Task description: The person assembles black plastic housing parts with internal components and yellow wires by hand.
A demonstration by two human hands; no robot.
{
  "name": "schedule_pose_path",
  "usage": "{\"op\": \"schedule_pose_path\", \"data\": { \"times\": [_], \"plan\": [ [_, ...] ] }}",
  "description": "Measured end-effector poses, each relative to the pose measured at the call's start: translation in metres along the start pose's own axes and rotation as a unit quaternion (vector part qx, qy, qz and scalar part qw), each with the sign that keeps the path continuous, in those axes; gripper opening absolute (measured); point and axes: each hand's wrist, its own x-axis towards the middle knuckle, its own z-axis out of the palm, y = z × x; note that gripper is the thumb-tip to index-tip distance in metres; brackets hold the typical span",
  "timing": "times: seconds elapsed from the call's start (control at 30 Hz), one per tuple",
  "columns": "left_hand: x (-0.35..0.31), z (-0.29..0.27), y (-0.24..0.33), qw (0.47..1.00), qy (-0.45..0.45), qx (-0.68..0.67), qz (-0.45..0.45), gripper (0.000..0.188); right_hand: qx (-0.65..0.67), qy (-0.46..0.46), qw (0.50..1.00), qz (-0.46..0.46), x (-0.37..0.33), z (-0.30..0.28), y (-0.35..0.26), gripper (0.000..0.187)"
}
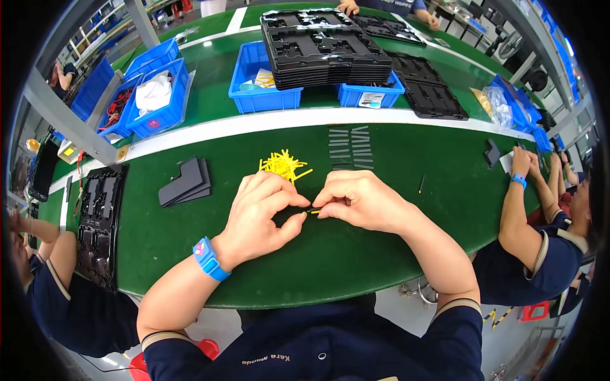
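Note:
Between the fingertips of my right hand (pixel 363 200) is a small yellow strip (pixel 316 211), pinched by thumb and forefinger. My left hand (pixel 262 213), with a blue band on its wrist, curls toward it; its thumb and forefinger tips close in around the strip's left end, where something small and dark is too tiny to make out. Just beyond my hands lies a loose heap of yellow strips (pixel 283 165). Short dark grey strips (pixel 351 147) are laid out in two columns past my right hand. One thin dark strip (pixel 421 184) lies alone to the right.
Dark flat L-shaped pieces (pixel 186 182) lie stacked at left, near a black moulded tray (pixel 100 222). Across the white line stand blue bins (pixel 264 100) and a tall stack of black trays (pixel 327 54). Co-workers sit left and right; one person's forearm (pixel 516 209) rests on the table's right side.

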Motion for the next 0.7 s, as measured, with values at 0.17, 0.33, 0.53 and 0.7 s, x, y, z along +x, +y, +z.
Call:
{"op": "schedule_pose_path", "data": {
  "times": [0.17,0.33,0.53,0.7],
  "plan": [
    [-0.001,0.002,-0.003,0.999,-0.014,-0.003,0.035,0.016,-0.015,-0.014,1.000,-0.018,0.001,0.000,0.000,0.012],
    [-0.001,0.003,-0.004,0.999,-0.006,0.013,0.036,0.016,-0.011,0.004,0.999,-0.037,0.002,0.003,-0.001,0.012],
    [-0.001,0.004,-0.004,0.999,0.002,0.036,0.018,0.015,0.032,0.037,0.996,-0.073,0.002,0.007,0.003,0.011],
    [0.002,0.004,-0.011,0.997,0.013,0.077,0.014,0.013,0.074,0.045,0.996,-0.034,0.002,-0.007,-0.002,0.009]
  ]
}}
